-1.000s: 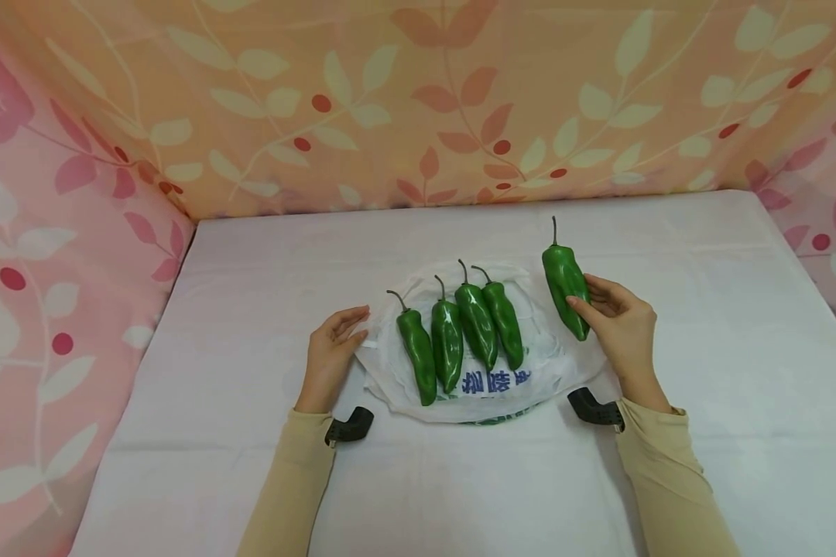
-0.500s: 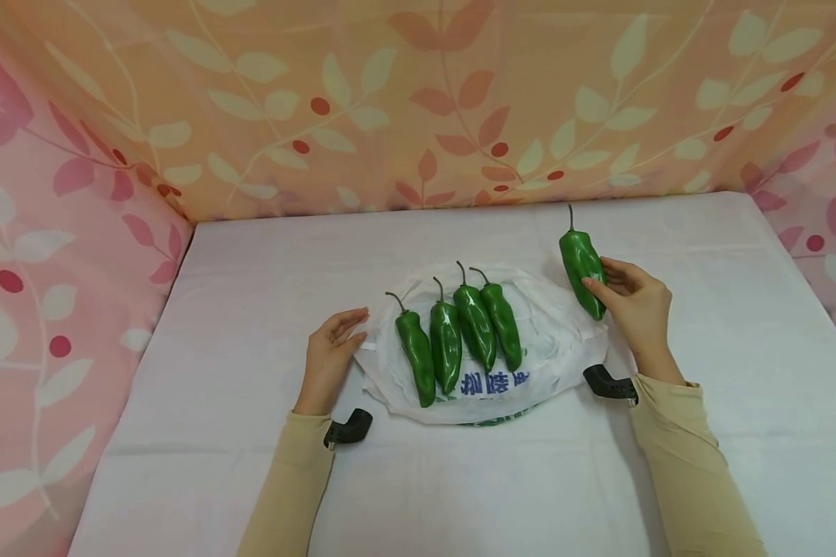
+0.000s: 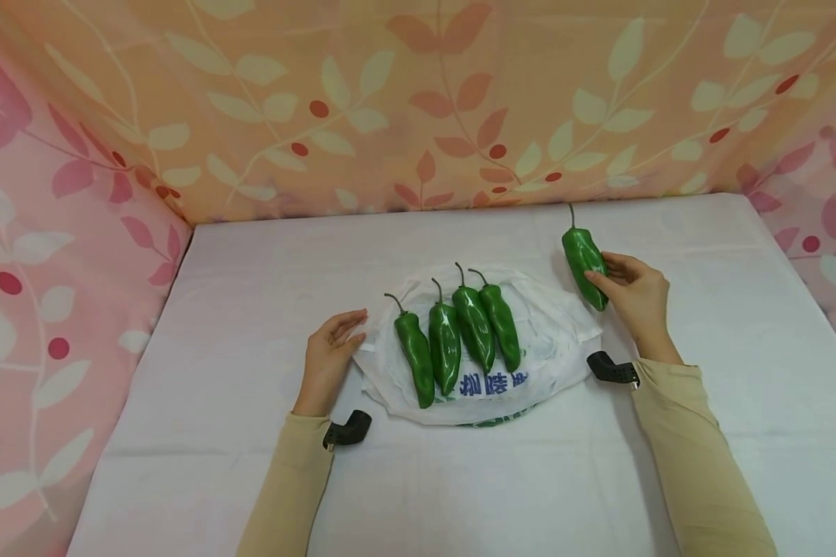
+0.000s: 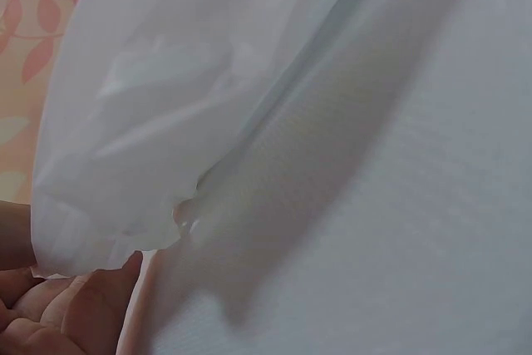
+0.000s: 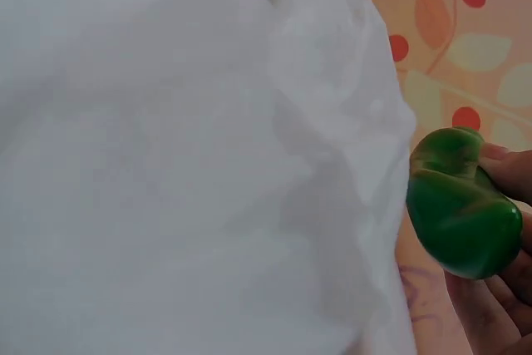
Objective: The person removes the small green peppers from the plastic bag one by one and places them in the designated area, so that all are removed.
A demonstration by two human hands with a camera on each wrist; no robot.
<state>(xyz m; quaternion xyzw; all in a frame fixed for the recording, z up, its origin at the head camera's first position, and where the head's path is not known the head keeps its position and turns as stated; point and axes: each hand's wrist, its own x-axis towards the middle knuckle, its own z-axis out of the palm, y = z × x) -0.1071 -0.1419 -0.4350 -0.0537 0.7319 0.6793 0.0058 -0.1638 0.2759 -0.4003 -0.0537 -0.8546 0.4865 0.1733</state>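
Observation:
My right hand [image 3: 637,298] grips a glossy green pepper [image 3: 585,267] between thumb and fingers, stem pointing away, past the right edge of a white plastic bag [image 3: 550,340]. The right wrist view shows the tip of that pepper [image 5: 465,214] close up. On the flattened bag, several more green peppers lie side by side, among them the leftmost one [image 3: 414,360] and the rightmost one [image 3: 503,333]. My left hand [image 3: 329,360] holds the bag's left edge with bent fingers; in the left wrist view the bag [image 4: 166,106] hides part of that hand.
A white cloth covers the table [image 3: 209,325]. Floral curtains [image 3: 390,100] rise behind it and on both sides. Blue and green print [image 3: 491,384] shows on the bag. A black wrist camera [image 3: 348,429] sits on each sleeve.
My right hand has carried its pepper rightward and farther away from the bag, slowing in the last half second. The left hand and the peppers on the bag have stayed put.

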